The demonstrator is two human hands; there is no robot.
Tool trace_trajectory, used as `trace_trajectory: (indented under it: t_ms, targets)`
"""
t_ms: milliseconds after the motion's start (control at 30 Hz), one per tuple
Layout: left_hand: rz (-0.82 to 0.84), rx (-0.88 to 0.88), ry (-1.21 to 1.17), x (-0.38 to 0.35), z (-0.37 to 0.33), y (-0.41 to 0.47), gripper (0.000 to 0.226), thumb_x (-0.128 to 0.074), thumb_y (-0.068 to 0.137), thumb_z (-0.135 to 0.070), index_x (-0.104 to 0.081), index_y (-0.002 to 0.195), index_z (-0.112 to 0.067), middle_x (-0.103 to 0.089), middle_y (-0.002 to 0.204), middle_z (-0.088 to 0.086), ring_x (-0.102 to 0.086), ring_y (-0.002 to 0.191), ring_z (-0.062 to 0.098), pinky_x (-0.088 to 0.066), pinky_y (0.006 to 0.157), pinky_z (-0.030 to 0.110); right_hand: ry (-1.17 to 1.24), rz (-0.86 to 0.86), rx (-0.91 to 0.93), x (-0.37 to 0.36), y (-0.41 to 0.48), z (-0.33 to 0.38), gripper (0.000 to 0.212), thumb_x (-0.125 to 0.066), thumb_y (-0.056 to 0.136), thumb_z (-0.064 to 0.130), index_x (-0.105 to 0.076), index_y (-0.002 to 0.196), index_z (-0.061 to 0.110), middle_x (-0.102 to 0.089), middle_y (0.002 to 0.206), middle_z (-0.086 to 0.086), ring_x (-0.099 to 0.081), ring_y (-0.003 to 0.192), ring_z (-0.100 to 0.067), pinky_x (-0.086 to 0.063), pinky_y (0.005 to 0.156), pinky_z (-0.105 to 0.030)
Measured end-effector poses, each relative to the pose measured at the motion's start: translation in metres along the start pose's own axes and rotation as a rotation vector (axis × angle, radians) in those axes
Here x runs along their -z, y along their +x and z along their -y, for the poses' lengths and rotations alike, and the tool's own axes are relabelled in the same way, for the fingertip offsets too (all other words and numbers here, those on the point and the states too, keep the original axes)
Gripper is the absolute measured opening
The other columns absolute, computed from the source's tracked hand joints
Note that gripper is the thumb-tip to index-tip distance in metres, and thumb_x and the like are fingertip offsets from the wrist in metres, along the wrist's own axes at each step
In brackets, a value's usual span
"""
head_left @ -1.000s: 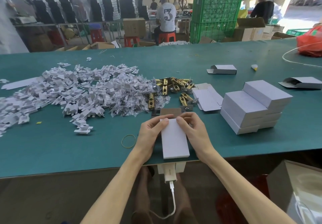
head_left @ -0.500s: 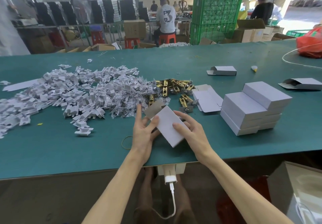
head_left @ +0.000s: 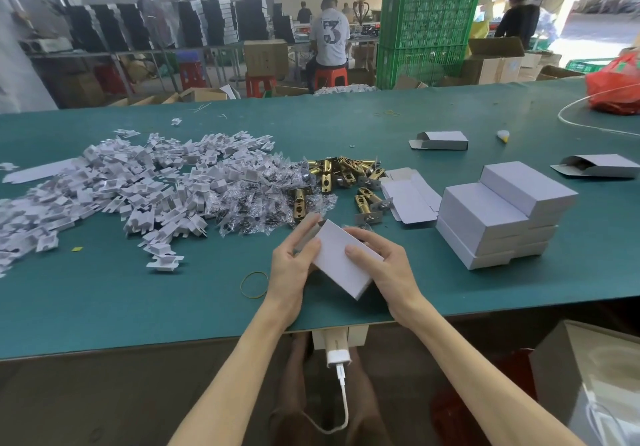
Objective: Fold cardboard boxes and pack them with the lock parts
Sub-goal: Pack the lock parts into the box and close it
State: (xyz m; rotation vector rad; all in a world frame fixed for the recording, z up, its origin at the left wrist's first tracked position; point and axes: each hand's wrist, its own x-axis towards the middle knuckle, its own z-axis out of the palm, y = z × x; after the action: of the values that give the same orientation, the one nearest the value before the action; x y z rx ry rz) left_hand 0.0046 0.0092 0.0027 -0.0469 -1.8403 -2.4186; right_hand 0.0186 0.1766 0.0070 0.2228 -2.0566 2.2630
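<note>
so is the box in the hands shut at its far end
Open at that end: on the white box, the brown flap sticks out by the left hand, untucked.

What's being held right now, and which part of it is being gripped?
A white box, in both hands: the left hand grips its far end by the open flap, the right hand its right edge, thumb on top.

Near-left edge of green worktop [head_left: 104, 307]: bare, only a thin tan rubber band [head_left: 254, 296] lying flat; I pass freely. Farther in: heap of white folded card inserts [head_left: 138, 196] and brass latch parts [head_left: 346, 175]. My right: stacked closed white boxes [head_left: 498, 217].
</note>
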Motion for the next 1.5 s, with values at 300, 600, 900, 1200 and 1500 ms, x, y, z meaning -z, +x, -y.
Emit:
trace_trajectory:
  t_ms: [300,600,900,1200,1500]
  targets:
    - [-0.006,-0.024,0.097,0.0,0.003,0.001,0.029,-0.06,0.104,-0.01,-0.07,0.131,-0.015,-0.072,0.13,-0.001,-0.066,0.118,0.017,-0.054,0.105,0.047,-0.005,-0.023,0.001,0.0,0.002,-0.002,0.026,-0.074,0.092,0.022,-0.075,0.117,0.027,-0.075,0.106,0.008,-0.069,0.086,-0.008,-0.053,0.069,-0.02]
    - [0.027,-0.069,0.048,0.004,0.003,0.001,0.045,-0.062,0.102,-0.008,-0.059,0.145,-0.02,-0.07,0.135,-0.002,-0.064,0.128,0.019,-0.05,0.11,0.048,-0.076,-0.05,-0.007,-0.002,0.005,-0.006,0.027,-0.074,0.092,0.027,-0.072,0.119,0.026,-0.073,0.105,0.007,-0.068,0.086,-0.006,-0.053,0.068,-0.018]
    - [-0.052,-0.015,0.011,0.001,0.004,0.002,0.019,-0.062,0.103,-0.021,-0.074,0.115,-0.014,-0.077,0.117,0.001,-0.068,0.099,0.013,-0.056,0.09,0.042,-0.022,-0.143,-0.06,0.002,0.006,-0.006,0.047,-0.084,0.082,0.028,-0.055,0.119,0.022,-0.068,0.104,-0.004,-0.07,0.077,-0.007,-0.057,0.064,-0.023]
    - [-0.026,0.004,0.055,0.002,0.006,0.002,0.026,-0.064,0.102,-0.024,-0.072,0.125,-0.015,-0.076,0.119,0.008,-0.065,0.1,0.017,-0.053,0.093,0.043,-0.057,-0.037,0.011,0.002,0.002,-0.002,0.019,-0.08,0.086,0.028,-0.074,0.104,0.025,-0.073,0.097,0.012,-0.067,0.08,-0.005,-0.054,0.064,-0.021]
    - [-0.041,0.05,-0.027,0.006,0.008,0.003,0.02,-0.068,0.099,-0.024,-0.081,0.11,-0.014,-0.077,0.097,0.004,-0.064,0.084,0.013,-0.054,0.076,0.031,0.045,-0.047,-0.056,0.004,0.0,0.004,0.027,-0.079,0.075,0.038,-0.078,0.099,0.025,-0.076,0.095,-0.002,-0.067,0.076,-0.015,-0.052,0.062,-0.026]
